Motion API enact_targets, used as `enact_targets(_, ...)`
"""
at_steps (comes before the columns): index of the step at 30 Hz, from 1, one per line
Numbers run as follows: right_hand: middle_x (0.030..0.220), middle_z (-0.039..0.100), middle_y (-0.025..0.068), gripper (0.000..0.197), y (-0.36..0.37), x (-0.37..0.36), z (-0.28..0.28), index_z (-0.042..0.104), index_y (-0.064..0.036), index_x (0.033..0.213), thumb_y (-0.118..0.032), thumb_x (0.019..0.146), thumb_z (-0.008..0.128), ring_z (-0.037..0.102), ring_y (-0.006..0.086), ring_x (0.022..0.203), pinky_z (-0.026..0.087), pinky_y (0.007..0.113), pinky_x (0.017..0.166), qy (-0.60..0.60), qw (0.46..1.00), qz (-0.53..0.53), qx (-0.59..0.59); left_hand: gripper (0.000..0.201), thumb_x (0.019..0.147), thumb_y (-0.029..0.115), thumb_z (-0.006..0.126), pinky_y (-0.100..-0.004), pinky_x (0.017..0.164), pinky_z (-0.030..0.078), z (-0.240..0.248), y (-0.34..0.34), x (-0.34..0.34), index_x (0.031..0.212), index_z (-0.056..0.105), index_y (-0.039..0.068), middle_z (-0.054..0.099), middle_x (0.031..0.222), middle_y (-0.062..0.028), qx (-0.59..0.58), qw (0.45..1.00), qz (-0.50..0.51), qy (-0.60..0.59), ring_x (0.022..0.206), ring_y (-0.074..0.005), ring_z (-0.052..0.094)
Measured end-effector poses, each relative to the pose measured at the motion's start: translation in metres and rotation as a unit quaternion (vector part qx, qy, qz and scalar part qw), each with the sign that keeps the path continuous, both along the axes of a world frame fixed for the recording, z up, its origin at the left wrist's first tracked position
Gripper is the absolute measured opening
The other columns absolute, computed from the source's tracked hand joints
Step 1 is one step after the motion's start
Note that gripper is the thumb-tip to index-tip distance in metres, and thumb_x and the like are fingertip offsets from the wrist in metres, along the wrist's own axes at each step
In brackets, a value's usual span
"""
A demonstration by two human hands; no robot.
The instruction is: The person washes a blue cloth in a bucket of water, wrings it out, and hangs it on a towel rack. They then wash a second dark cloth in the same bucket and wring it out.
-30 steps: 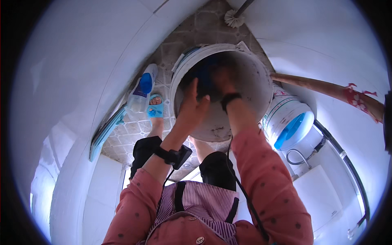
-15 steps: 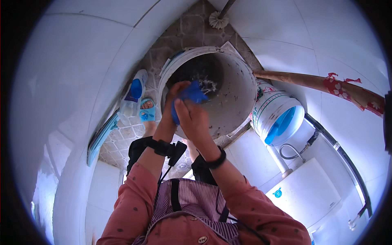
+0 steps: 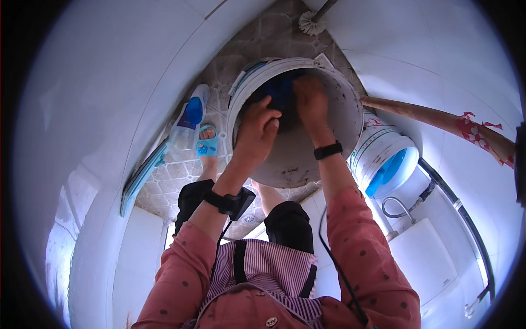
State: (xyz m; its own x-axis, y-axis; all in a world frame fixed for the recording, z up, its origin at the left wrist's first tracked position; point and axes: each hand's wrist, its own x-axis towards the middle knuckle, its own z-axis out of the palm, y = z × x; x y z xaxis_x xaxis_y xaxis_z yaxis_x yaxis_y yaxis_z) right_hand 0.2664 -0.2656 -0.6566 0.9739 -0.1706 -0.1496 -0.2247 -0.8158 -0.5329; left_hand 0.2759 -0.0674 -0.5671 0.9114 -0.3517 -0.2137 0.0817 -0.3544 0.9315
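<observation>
Both my arms reach down into a large white bucket (image 3: 339, 93) whose inside wall is specked with dark dirt. Deep in its shadowed part is a blue cloth (image 3: 280, 92), dim and blurred. My right hand (image 3: 312, 101) has its fingers closed at the right end of the cloth; the fingertips are partly lost in shadow. By the bucket's left side, my left hand (image 3: 258, 129) is over the opening, fingers bent and thumb apart, with nothing visible in it. Its fingertips come close to the cloth. Black bands are around both wrists.
A white pail with a blue dipper (image 3: 386, 170) stands at the right, below a wooden pole (image 3: 422, 109). Left are a clear bottle (image 3: 185, 131), a blue-capped bottle (image 3: 196, 107) and my blue sandal (image 3: 206, 145). A brush (image 3: 311, 24) is at the back, near the walls.
The blue cloth has gone from between my two hands above the bucket down into it. My right hand has moved forward and right, and my left hand has come off the cloth.
</observation>
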Motion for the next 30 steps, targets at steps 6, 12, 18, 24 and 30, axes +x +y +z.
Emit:
enact_targets(6, 0.12, 0.061, 0.0178, 0.036, -0.029, -0.037, -0.045, 0.06, -0.0076, 0.122, -0.016, 0.087, 0.055, 0.06, 0.0346, 0.108, 0.049, 0.044, 0.092, 0.051, 0.997, 0.033, -0.057, 0.044, 0.087, 0.006, 0.057, -0.0417, 0.109, 0.035, 0.009, 0.005, -0.015, 0.131, 0.051, 0.005, 0.043, 0.143, -0.0215, 0.055, 0.996, -0.042, 0.058, 0.13, -0.0395, 0.043)
enact_targets(12, 0.11, 0.066, 0.0169, 0.037, 0.008, 0.002, -0.098, 0.064, -0.0084, 0.118, -0.02, 0.083, 0.06, 0.063, 0.0348, 0.102, 0.049, 0.045, 0.09, 0.114, 0.988, 0.02, -0.101, 0.045, 0.086, 0.008, 0.056, -0.0448, 0.107, 0.037, 0.014, 0.005, -0.018, 0.129, 0.049, -0.003, 0.044, 0.138, -0.0275, 0.063, 0.994, -0.057, 0.065, 0.126, -0.0444, 0.043)
enact_targets(18, 0.095, 0.069, 0.0166, 0.033, 0.008, 0.008, -0.103, 0.068, -0.0086, 0.109, -0.023, 0.08, 0.063, 0.066, 0.0331, 0.082, 0.053, 0.042, 0.075, 0.227, 0.945, 0.159, -0.172, 0.046, 0.088, 0.009, 0.054, -0.0451, 0.108, 0.036, 0.015, 0.006, -0.019, 0.131, 0.046, -0.003, 0.043, 0.137, -0.0294, 0.059, 0.995, -0.049, 0.061, 0.126, -0.045, 0.043)
enact_targets(24, 0.082, 0.066, 0.0121, 0.027, 0.027, 0.004, -0.042, 0.066, -0.0039, 0.102, -0.02, 0.082, 0.06, 0.063, 0.022, 0.072, 0.052, 0.034, 0.068, 0.189, 0.924, -0.161, 0.291, 0.058, 0.091, 0.015, 0.056, -0.0431, 0.111, 0.031, 0.001, -0.001, -0.022, 0.142, 0.034, -0.002, 0.038, 0.141, -0.0319, 0.012, 0.99, 0.022, 0.135, 0.133, -0.0448, 0.036)
enact_targets(30, 0.089, 0.063, 0.003, 0.024, 0.052, -0.03, 0.134, 0.061, -0.0029, 0.102, -0.021, 0.087, 0.064, 0.056, 0.0108, 0.074, 0.045, 0.027, 0.063, 0.174, 0.736, -0.269, 0.596, 0.072, 0.098, 0.045, 0.048, -0.0377, 0.111, 0.029, -0.014, -0.004, -0.012, 0.146, 0.026, -0.004, 0.039, 0.142, -0.0272, -0.068, 0.921, 0.151, 0.352, 0.133, -0.0357, 0.039)
